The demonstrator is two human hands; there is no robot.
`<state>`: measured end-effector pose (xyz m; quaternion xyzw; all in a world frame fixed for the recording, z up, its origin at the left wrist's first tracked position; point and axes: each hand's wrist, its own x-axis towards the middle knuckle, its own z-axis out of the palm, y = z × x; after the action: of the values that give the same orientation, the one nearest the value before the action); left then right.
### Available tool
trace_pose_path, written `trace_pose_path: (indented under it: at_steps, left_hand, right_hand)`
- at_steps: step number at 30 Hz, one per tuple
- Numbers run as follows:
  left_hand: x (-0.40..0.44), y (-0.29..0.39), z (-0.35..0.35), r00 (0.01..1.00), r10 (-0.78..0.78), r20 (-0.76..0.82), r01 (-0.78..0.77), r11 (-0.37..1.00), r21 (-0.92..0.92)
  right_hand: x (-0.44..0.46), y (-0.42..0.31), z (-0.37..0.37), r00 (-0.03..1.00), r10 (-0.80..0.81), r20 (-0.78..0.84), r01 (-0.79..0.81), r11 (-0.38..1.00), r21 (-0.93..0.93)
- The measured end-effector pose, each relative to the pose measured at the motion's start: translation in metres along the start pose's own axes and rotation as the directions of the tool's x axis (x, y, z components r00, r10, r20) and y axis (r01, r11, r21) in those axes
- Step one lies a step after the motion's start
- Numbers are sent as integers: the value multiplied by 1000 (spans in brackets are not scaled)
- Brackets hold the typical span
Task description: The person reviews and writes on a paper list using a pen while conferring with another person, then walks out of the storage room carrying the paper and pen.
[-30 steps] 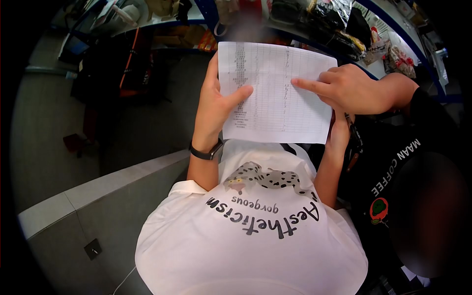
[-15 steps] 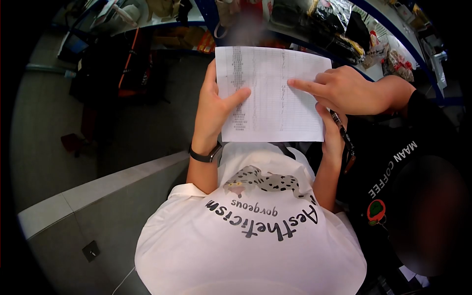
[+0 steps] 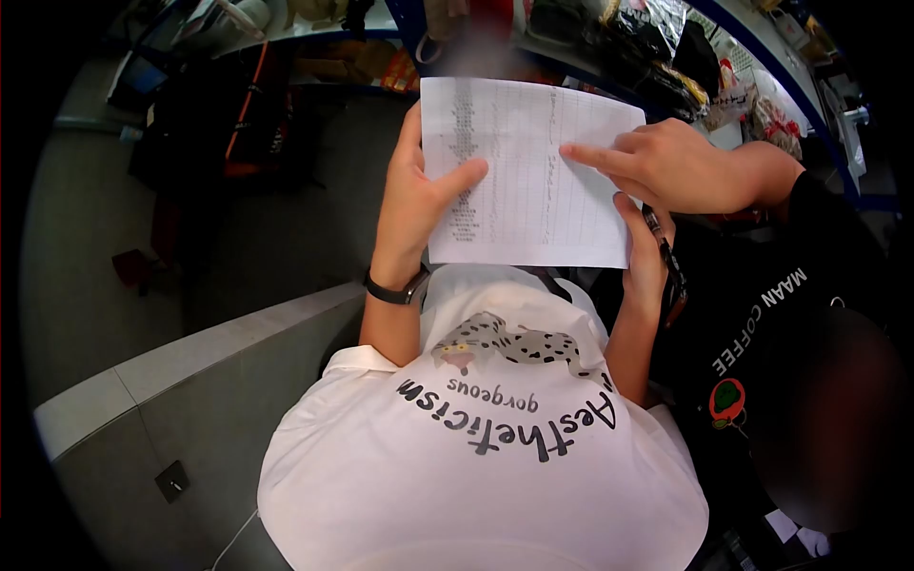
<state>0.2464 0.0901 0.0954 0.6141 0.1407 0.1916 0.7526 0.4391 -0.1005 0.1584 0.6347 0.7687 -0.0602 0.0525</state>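
A white printed sheet (image 3: 519, 209) with columns of small text and handwritten marks is held up before my chest. My left hand (image 3: 424, 190) grips its left edge, thumb on the front and fingers behind; a dark band circles that wrist. At the lower right edge, my right hand (image 3: 645, 252) holds the sheet with the thumb in front, and a dark patterned pen (image 3: 669, 252) lies along this hand. A co-worker's hand (image 3: 676, 167) reaches in from the right, its index fingertip at the handwritten column.
The co-worker in a black shirt (image 3: 762, 314) stands close on the right. Blue-edged shelves (image 3: 809, 90) with packed bags (image 3: 657, 81) run beyond the sheet. A low grey partition (image 3: 105, 400) is at the left, with dark bags (image 3: 209, 133) farther off.
The sheet has shifted slightly upward in view since half a second ago, with both my hands still on it. The co-worker's pointing hand has also shifted slightly upward.
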Motion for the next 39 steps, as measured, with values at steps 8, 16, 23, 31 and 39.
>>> trace_pose_path:
  at_steps: [8,16,23,31,39]
  left_hand:
    - [1,-9,-11,999,23,46,-23,1000,-10]
    - [-1,-7,-12,999,29,35,-29,999,-16]
    - [0,-9,-15,999,23,32,-23,1000,-8]
    - [4,-15,-14,998,60,18,-59,998,-38]
    - [3,-10,-14,1000,7,19,-7,1000,-6]
  right_hand:
    - [4,2,2,994,-98,-56,97,995,-15]
    - [6,0,0,992,-120,-24,120,993,-23]
    - [11,-3,-2,992,-125,-14,124,992,-9]
    - [14,0,3,992,-123,-33,122,992,-11]
    - [19,-1,-4,993,-98,65,99,995,-7]
